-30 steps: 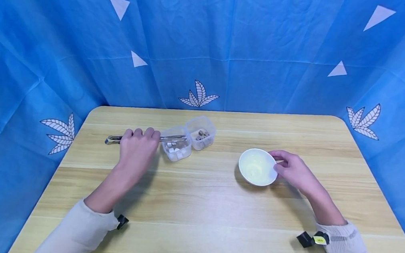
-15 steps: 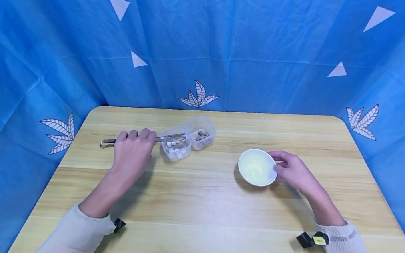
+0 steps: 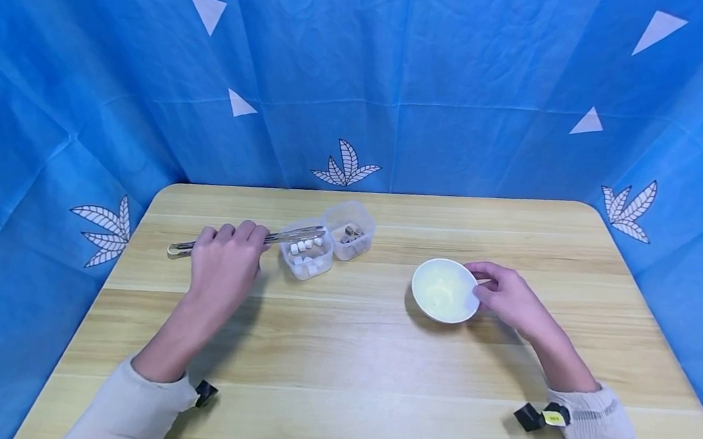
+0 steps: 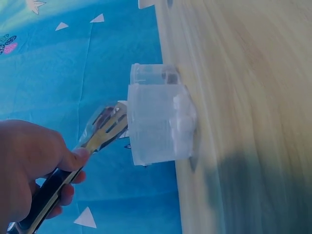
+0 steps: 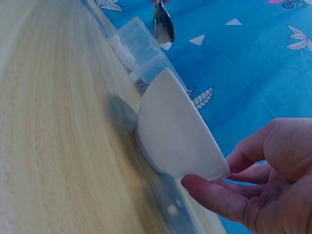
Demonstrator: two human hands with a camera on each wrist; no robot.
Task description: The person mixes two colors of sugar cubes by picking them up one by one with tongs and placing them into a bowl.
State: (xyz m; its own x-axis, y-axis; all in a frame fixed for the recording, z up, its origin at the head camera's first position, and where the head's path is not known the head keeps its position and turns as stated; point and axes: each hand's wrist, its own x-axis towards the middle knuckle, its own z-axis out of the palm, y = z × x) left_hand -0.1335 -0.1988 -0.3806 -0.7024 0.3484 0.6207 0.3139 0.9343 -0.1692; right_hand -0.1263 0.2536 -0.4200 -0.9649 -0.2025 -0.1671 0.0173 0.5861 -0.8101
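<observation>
We see the left hand [image 3: 226, 261] gripping tongs [image 3: 295, 235] above the clear tub [image 4: 151, 122] of white pieces [image 3: 305, 245], and the right hand [image 3: 506, 296] pinching the bowl [image 5: 173, 129] by its edge, well apart from it. A low swing of the tongs could, we judge, knock that tub over; we have wood-grain table [image 3: 338, 372] below and blue printed cloth [image 3: 464, 83] behind

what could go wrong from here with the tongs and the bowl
The tongs, in the left hand, are above the container of white pieces; dipping carelessly might catch its rim and tip it, as neither of the hands steadies it.
The right hand grips the white bowl only near its rim, so a bump could tilt it.
</observation>
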